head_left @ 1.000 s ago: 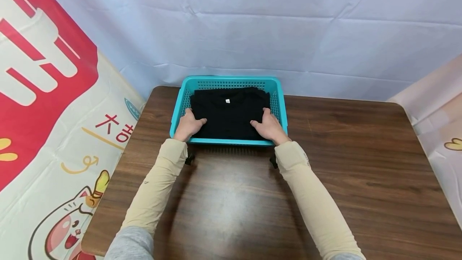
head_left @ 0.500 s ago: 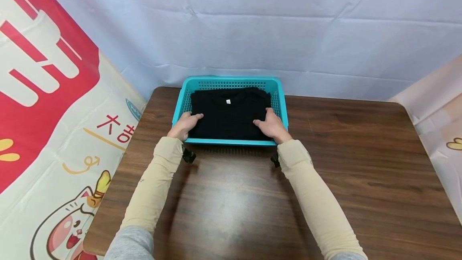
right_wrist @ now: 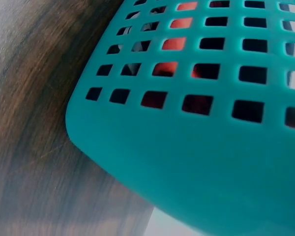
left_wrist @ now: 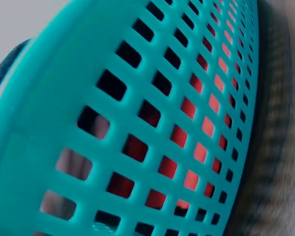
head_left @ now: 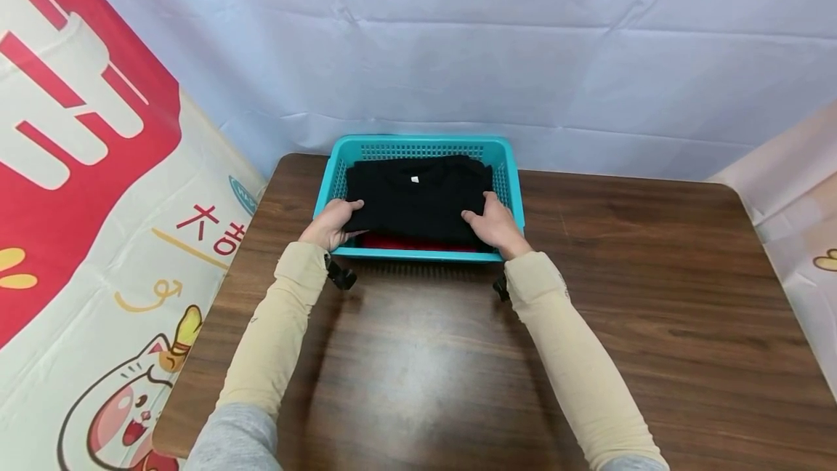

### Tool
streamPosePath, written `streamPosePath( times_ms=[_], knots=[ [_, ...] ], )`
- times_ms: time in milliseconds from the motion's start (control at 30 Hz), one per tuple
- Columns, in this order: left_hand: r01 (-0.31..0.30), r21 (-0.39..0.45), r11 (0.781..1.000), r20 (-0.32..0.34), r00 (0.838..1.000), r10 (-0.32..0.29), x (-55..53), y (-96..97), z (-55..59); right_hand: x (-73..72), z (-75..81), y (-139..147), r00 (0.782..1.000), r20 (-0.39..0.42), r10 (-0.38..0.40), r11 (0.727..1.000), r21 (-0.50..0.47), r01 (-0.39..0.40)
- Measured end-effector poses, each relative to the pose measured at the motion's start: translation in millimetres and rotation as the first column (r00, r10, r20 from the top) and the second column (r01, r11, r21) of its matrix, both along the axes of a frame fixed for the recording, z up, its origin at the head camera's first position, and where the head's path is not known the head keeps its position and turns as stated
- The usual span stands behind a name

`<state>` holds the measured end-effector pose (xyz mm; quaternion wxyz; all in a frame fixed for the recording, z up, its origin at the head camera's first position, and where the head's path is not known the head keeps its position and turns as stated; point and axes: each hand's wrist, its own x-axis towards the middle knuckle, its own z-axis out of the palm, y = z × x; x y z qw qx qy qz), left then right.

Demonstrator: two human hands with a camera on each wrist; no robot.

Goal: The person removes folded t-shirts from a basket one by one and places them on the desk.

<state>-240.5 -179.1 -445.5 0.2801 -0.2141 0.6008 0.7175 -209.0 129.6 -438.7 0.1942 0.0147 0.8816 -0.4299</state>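
Note:
A folded black T-shirt (head_left: 418,202) with a small white neck label lies at the top of a teal plastic basket (head_left: 423,256). Its front edge is raised, and a red cloth (head_left: 418,241) shows beneath. My left hand (head_left: 332,224) grips the shirt's left front side, thumb on top and fingers under it. At the right front side my right hand (head_left: 495,227) holds the shirt with the thumb on top; its other fingers are mostly hidden. Through the holes of the basket wall in the left wrist view, red cloth (left_wrist: 189,107) and part of the left hand (left_wrist: 73,163) appear.
The basket stands at the back of a brown wooden table (head_left: 418,355), close to a pale curtain (head_left: 458,57). A printed banner (head_left: 85,238) hangs along the left side. Black wrist straps (head_left: 341,275) sit near the basket's front.
My left hand has shifted left and got its fingers under the shirt's edge. The shirt's front edge has lifted and moved back, uncovering the red cloth. The right hand has moved slightly.

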Motion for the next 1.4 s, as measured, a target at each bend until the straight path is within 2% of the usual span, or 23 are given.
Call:
streamPosePath(
  times_ms=[167, 300, 400, 533, 600, 700, 833, 933, 1000, 1133, 1267, 1400],
  knots=[
    [-0.072, 0.042, 0.997, 0.044, 0.997, 0.070, 0.5, 0.2, 0.1, 1.5, -2.1, -2.4, 0.999, -0.031, 0.017, 0.999, 0.046, -0.016],
    [-0.097, 0.063, 0.993, 0.073, 0.993, 0.093, -0.5, 0.4, -0.8, 2.0, -3.2, -4.9, 0.999, -0.047, 0.023, 0.996, 0.083, -0.019],
    [-0.112, 0.069, 0.991, 0.090, 0.990, 0.106, -1.5, 0.7, -1.7, 1.1, -3.5, -5.2, 0.999, -0.012, 0.038, 0.996, 0.086, -0.036],
    [-0.114, 0.069, 0.991, 0.085, 0.990, 0.108, -1.0, 1.0, -1.8, -1.7, -4.4, -1.5, 0.997, 0.059, 0.046, 0.999, 0.010, -0.046],
    [-0.096, 0.063, 0.993, 0.070, 0.993, 0.091, 0.2, 0.6, -2.2, -3.1, -5.1, 1.5, 0.996, 0.085, 0.038, 0.997, -0.070, -0.032],
    [-0.035, 0.010, 0.999, 0.039, 0.999, 0.034, 2.5, 0.2, -4.1, -4.2, -7.0, 4.9, 0.994, 0.107, 0.021, 0.981, -0.192, 0.000],
    [0.065, -0.127, 0.990, -0.001, 0.998, -0.066, 5.8, 1.4, -7.6, -4.1, -10.0, 6.4, 0.993, 0.114, -0.008, 0.957, -0.286, 0.040],
    [0.104, -0.222, 0.970, -0.026, 0.993, -0.112, 7.6, 2.4, -9.6, -3.8, -11.2, 6.1, 0.995, 0.097, -0.016, 0.949, -0.311, 0.046],
    [0.110, -0.240, 0.965, -0.049, 0.991, -0.125, 7.8, 3.2, -11.1, -4.2, -11.7, 5.7, 0.997, 0.079, -0.020, 0.943, -0.330, 0.045],
    [0.112, -0.237, 0.965, -0.078, 0.988, -0.134, 7.3, 3.4, -12.4, -5.3, -12.1, 5.2, 0.999, 0.038, -0.025, 0.937, -0.349, 0.037],
    [0.121, -0.252, 0.960, -0.098, 0.984, -0.149, 7.3, 2.8, -11.4, -5.0, -12.9, 4.5, 1.000, 0.023, 0.007, 0.937, -0.351, 0.002],
    [0.141, -0.259, 0.956, -0.162, 0.969, -0.187, 7.9, 2.4, -10.2, -3.0, -12.8, 3.8, 0.999, 0.037, 0.039, 0.945, -0.326, -0.025]
  ],
)
